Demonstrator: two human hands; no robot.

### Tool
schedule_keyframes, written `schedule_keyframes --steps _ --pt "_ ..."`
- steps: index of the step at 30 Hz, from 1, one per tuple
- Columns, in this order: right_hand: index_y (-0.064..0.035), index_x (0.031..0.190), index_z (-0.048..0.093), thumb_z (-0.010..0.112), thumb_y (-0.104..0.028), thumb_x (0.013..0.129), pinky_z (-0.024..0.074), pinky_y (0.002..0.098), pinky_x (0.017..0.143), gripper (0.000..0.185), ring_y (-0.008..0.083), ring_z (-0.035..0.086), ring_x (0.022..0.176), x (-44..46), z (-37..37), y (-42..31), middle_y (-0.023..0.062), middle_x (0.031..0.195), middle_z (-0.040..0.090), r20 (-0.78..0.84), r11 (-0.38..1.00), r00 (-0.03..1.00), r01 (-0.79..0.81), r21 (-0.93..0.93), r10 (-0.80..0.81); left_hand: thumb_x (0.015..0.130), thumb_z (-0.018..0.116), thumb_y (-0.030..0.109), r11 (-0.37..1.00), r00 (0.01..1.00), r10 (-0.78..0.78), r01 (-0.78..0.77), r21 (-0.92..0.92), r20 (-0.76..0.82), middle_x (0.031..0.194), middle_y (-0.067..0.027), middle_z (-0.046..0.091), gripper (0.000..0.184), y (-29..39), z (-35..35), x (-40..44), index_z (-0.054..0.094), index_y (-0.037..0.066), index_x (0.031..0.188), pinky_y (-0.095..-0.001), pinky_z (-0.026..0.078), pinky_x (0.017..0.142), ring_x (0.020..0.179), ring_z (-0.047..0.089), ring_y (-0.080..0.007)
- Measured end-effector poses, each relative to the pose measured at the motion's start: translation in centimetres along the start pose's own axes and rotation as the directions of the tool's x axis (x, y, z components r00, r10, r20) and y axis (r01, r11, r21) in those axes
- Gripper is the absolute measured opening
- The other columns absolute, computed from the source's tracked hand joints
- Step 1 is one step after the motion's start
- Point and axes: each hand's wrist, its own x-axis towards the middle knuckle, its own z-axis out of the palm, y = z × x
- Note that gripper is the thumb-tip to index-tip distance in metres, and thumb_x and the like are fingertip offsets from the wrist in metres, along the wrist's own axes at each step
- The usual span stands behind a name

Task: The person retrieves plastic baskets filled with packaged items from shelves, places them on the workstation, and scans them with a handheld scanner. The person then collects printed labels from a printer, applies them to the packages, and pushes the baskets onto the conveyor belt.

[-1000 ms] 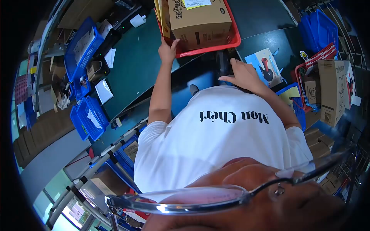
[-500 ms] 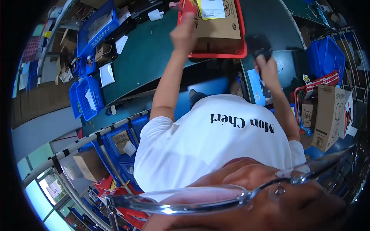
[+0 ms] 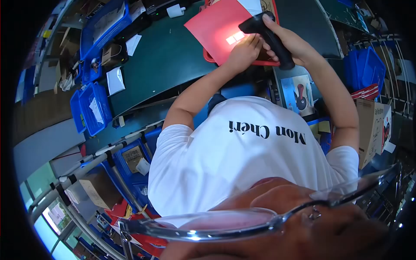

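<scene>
And there's the change: above the big green table, the red basket sits up around 12 o'clock, a cardboard box partly visible inside, and the red sheet has swung out over the basket's near left part. The left hand is closed on its near right edge, though the exact pinch is partly hidden. In comes the black scanner, brought over from the basket's right side, the right hand wrapped snugly round its handle. So the two hands are working together now, the scanner lined up with the sheet and a bright patch glowing just beyond the left fingers. Which way does it point? The scanner's nose aims roughly at 8 o'clock, towards that patch, while its long axis slants from 11 down to 5, handle end lowest. The sheet lies askew, one corner out at 10 o'clock, another dropping towards 6; its far end runs near the top of the view, so its long axis can't be told.
</scene>
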Motion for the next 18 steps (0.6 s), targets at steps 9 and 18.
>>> schedule_keyframes --steps 9,18 --pt "-0.0064 0.089 0.058 0.049 -0.068 0.088 0.0451 0.0194 0.044 0.062 0.0074 0.053 0.050 -1.7 0.9 -1.0 0.0003 0.063 0.055 -0.123 0.996 0.990 -0.054 0.076 0.063 0.079 0.055 0.013 1.000 0.990 -0.024 0.024 0.002 -0.137 0.121 -0.0162 0.058 0.037 -0.2 -0.5 0.2 0.059 -0.004 0.112 -0.0370 0.044 0.100 0.115 0.054 -0.0287" --pt "-0.0055 0.091 0.058 0.049 -0.066 0.088 0.0455 0.0199 0.045 0.062 0.0079 0.054 0.051 -2.1 0.8 -0.9 0.0000 0.063 0.053 -0.109 0.989 0.992 -0.043 0.142 0.059 0.082 0.052 0.009 0.995 0.994 -0.023 0.013 -0.094 -0.108 0.125 -0.0194 0.056 0.045 -0.5 -0.5 -0.1 0.051 -0.007 0.123 -0.0389 0.039 0.105 0.122 0.050 -0.0330"
